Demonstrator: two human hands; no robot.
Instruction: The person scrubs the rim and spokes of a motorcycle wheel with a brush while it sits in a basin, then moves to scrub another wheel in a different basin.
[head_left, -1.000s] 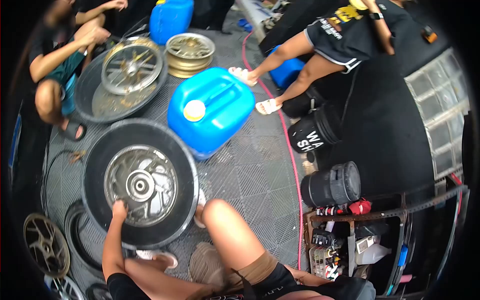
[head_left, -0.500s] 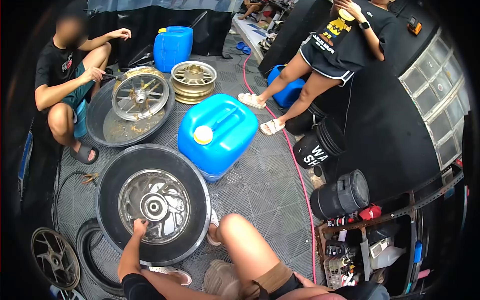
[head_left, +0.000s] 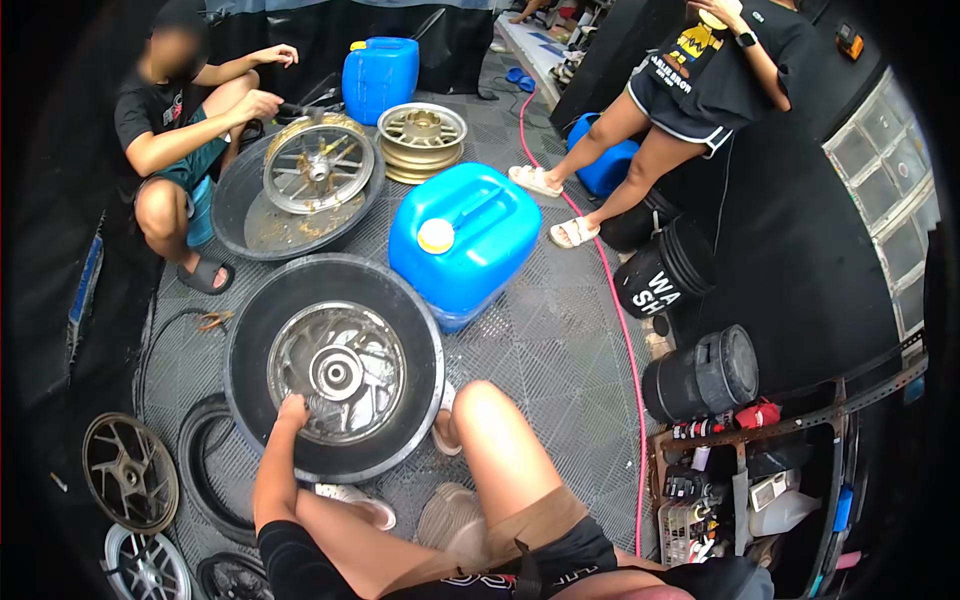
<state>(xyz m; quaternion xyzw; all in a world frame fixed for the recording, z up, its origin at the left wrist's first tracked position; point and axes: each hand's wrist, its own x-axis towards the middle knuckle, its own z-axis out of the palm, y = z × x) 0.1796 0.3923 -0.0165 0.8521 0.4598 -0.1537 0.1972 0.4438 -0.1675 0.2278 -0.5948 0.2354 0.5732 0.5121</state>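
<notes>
A metal spoked wheel (head_left: 375,335) lies flat in a round black tub (head_left: 250,345) in front of me, its face wet and shiny in patches. My left hand (head_left: 293,410) is closed at the wheel's lower left rim, and whatever the fingers hold is hidden. Of my right arm, only a bit of skin shows at the bottom edge beside my thigh; the fingers of that hand are out of sight. A large blue jerrycan (head_left: 470,240) with a white cap stands just beyond the tub.
Across from me, a crouching person holds a brush-like tool at a soiled wheel (head_left: 318,170) in another tub (head_left: 230,225). Gold rims (head_left: 422,130) are stacked nearby. Someone stands at right, by a pink hose (head_left: 612,300). Tyres and wheels (head_left: 130,470) lie at left, a cluttered shelf (head_left: 745,480) at right.
My view has shifted, so the scene sits further right and higher. My left hand has moved slightly left along the wheel's rim. The crouching person's tool hand has moved over their wheel.
</notes>
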